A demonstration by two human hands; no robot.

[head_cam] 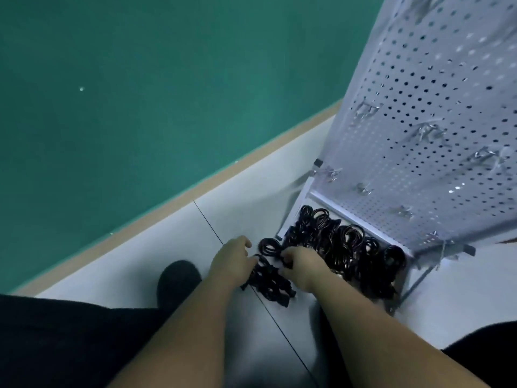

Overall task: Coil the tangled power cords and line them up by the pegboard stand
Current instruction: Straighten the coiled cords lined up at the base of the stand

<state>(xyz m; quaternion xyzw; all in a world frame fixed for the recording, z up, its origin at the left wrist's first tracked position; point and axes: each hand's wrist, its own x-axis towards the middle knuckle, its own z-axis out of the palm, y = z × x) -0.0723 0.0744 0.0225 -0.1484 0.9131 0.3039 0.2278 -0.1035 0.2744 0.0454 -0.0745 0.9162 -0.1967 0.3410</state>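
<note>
Fingers [284, 255] of right hand [300, 264] and left hand [232, 261] curled round a loosely bundled black power cord [268, 281], low over the smooth white tiled floor [126, 270]. Just beside, round glossy coiled cords [349, 247] in a row at the foot of the perforated white metal pegboard stand [419, 135].

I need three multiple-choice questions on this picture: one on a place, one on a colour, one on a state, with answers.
1. Where do the coiled cords lie? A) on the hooks B) on the floor at the foot of the pegboard stand C) on a lap
2. What colour is the wall? A) green B) red C) yellow
3. What are the left hand and right hand doing? A) hanging idle B) holding a cord bundle C) lifting the stand
Answers: 1 B, they sit in a row below the board; 2 A, it is teal green; 3 B, both hands' fingers curl on it.
</note>
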